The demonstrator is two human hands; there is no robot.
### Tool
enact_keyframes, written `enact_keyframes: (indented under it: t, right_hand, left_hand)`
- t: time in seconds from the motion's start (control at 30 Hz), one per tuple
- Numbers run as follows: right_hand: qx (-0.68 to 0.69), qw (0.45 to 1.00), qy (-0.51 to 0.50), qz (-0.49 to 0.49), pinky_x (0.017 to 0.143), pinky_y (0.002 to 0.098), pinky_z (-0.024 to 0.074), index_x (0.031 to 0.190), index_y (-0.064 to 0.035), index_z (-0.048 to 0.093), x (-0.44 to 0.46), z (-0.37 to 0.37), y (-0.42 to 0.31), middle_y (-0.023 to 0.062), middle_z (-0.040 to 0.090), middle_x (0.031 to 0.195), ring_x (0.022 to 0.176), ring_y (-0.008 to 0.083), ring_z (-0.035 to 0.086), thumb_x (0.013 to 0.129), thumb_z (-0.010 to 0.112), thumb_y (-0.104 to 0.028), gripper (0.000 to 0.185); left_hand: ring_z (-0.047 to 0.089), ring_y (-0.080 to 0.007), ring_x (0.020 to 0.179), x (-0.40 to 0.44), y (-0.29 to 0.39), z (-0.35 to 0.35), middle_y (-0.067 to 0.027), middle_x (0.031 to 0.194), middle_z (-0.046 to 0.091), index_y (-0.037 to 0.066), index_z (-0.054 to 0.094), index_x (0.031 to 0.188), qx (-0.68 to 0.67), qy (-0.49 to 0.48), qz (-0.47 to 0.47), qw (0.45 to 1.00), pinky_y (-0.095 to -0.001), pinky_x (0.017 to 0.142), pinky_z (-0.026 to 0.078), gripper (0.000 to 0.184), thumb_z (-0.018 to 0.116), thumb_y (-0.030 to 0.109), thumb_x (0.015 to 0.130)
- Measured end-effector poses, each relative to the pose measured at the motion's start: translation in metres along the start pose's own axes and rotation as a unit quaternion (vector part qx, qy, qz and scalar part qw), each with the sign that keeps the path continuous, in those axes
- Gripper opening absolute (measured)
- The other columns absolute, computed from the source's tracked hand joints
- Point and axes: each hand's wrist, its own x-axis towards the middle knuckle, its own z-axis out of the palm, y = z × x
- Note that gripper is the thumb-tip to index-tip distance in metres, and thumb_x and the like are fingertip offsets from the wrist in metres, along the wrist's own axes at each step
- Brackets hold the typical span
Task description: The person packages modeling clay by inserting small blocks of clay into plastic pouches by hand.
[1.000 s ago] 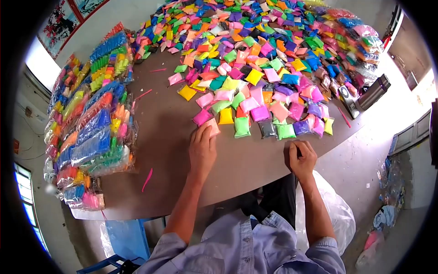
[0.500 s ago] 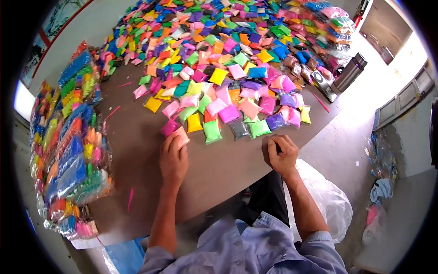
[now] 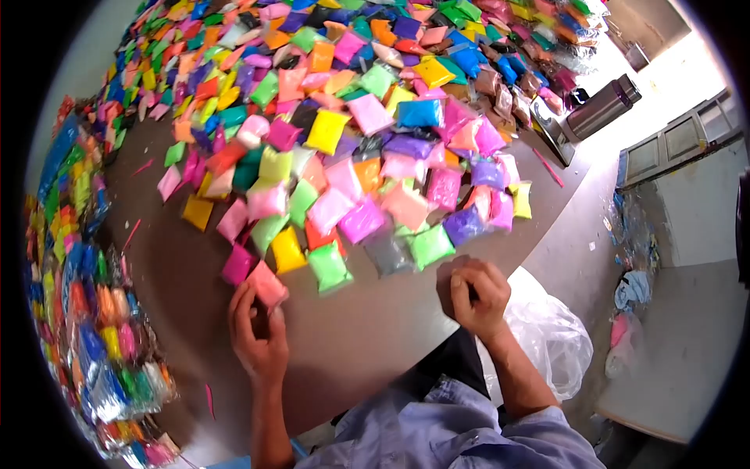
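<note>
A salmon-pink packet point(image 3: 268, 284) lies at the near left corner of a spread of small colored packets. My left hand point(image 3: 259, 336) is at its lower left edge, with index finger and thumb apart and the fingertips close to or touching it. Just beyond sits a magenta packet point(image 3: 238, 264). My right hand point(image 3: 479, 297) rests at the table's near edge, fingers curled into a loose fist with nothing visible in it. The closest packets to it are a bright green one point(image 3: 431, 248) and a purple one point(image 3: 464, 226).
Clear bags of colored packets point(image 3: 117, 344) line the table's left side. A large heap point(image 3: 312, 47) covers the far part. At right stand a steel flask point(image 3: 604, 108) and a small scale-like device point(image 3: 551, 131). A white plastic bag point(image 3: 547, 332) hangs beside my right forearm.
My view has shifted closer, and the packets appear larger. The left hand's fingers have loosened from the salmon-pink packet, which keeps its place beside the magenta one. My right hand stays curled.
</note>
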Motion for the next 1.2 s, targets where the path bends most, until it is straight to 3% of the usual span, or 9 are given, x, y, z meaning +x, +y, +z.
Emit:
enact_keyframes:
  t: [0.13,0.3,0.4,0.57,0.63,0.7,0.87,1.03,1.2]
  right_hand:
    - [0.021,0.999,-0.021,0.028,0.065,0.0348,0.0522,0.086,-0.0013,0.07,0.001,-0.003,0.0,0.0134,0.068,0.086,0.073,0.0283,0.067,0.081,0.072,0.001,0.006]
    - [0.017,1.0,0.023,0.009,0.065,0.0353,0.0513,0.087,-0.0062,0.073,-0.003,-0.002,0.0,0.0103,0.07,0.086,0.074,0.0275,0.068,0.078,0.075,-0.003,0.009]
    - [0.017,0.998,0.055,-0.005,0.064,0.0362,0.0503,0.086,-0.0066,0.071,-0.004,-0.002,-0.005,0.0094,0.071,0.087,0.074,0.0282,0.067,0.08,0.073,-0.003,0.007]
    - [0.014,0.997,0.08,-0.001,0.069,0.0365,0.0498,0.087,-0.0067,0.071,-0.013,-0.004,-0.012,0.0075,0.069,0.085,0.076,0.0283,0.066,0.082,0.071,-0.005,0.005]
    - [0.007,0.997,0.079,0.021,0.07,0.0368,0.0505,0.087,-0.0067,0.072,-0.018,0.0,-0.022,0.0078,0.069,0.085,0.076,0.029,0.066,0.082,0.071,-0.005,0.006]
    - [0.025,0.992,0.12,0.008,0.072,0.0387,0.052,0.089,-0.0071,0.072,-0.023,0.0,-0.027,0.0081,0.068,0.085,0.079,0.0299,0.065,0.082,0.071,-0.006,0.007]
    - [0.001,0.995,0.101,0.007,0.091,0.0427,0.0523,0.104,-0.0061,0.07,-0.049,-0.006,-0.034,0.0132,0.065,0.112,0.104,0.0353,0.063,0.082,0.071,-0.007,0.021]
    - [0.01,0.994,0.11,-0.001,0.096,0.0427,0.0513,0.105,-0.0043,0.069,-0.061,-0.011,-0.04,0.0143,0.064,0.117,0.111,0.036,0.061,0.083,0.07,-0.007,0.022]
    - [0.055,0.992,0.092,0.069,0.097,0.0445,0.0504,0.108,-0.0036,0.07,-0.062,-0.012,-0.046,0.0162,0.066,0.116,0.113,0.0378,0.061,0.085,0.068,-0.009,0.024]
  left_hand:
    - [0.061,-0.0305,0.118,0.005,0.001,0.002,-0.0163,0.14,0.059,0.0,0.061,0.132,0.033,-0.014,-0.015,0.999,-0.0362,0.093,0.049,0.048,0.074,0.007,0.087]
    - [0.06,-0.0281,0.117,0.006,-0.005,0.004,-0.0155,0.141,0.059,0.0,0.061,0.132,0.037,0.0,0.039,0.999,-0.0354,0.092,0.048,0.051,0.077,0.009,0.085]
    - [0.06,-0.0253,0.116,0.001,-0.013,0.002,-0.0135,0.144,0.056,0.001,0.062,0.13,0.017,0.002,-0.006,1.0,-0.035,0.092,0.048,0.051,0.08,0.012,0.083]
    - [0.06,-0.0234,0.111,-0.001,-0.016,0.005,-0.0126,0.142,0.057,0.003,0.063,0.13,0.004,0.022,0.064,0.998,-0.0335,0.091,0.049,0.05,0.08,0.011,0.084]
    - [0.06,-0.0207,0.104,0.001,-0.011,0.003,-0.0113,0.139,0.057,0.002,0.062,0.13,-0.057,0.015,0.003,0.998,-0.0328,0.087,0.051,0.05,0.08,0.01,0.085]
    - [0.059,-0.0188,0.098,0.0,-0.014,0.007,-0.0101,0.136,0.057,0.001,0.062,0.129,-0.072,0.029,0.012,0.997,-0.0319,0.084,0.052,0.048,0.08,0.011,0.085]
    - [0.061,-0.0232,0.1,0.003,-0.037,0.013,-0.0113,0.134,0.058,0.001,0.061,0.125,-0.048,0.042,0.067,0.996,-0.0353,0.087,0.052,0.048,0.081,0.014,0.083]
    - [0.061,-0.0271,0.108,0.006,-0.043,0.017,-0.0127,0.133,0.059,0.001,0.061,0.126,-0.046,0.028,0.084,0.995,-0.0388,0.093,0.05,0.051,0.082,0.018,0.083]
    - [0.06,-0.0259,0.106,0.005,-0.029,0.007,-0.0131,0.127,0.061,-0.001,0.061,0.126,-0.042,0.016,0.051,0.998,-0.0384,0.092,0.05,0.052,0.082,0.019,0.083]
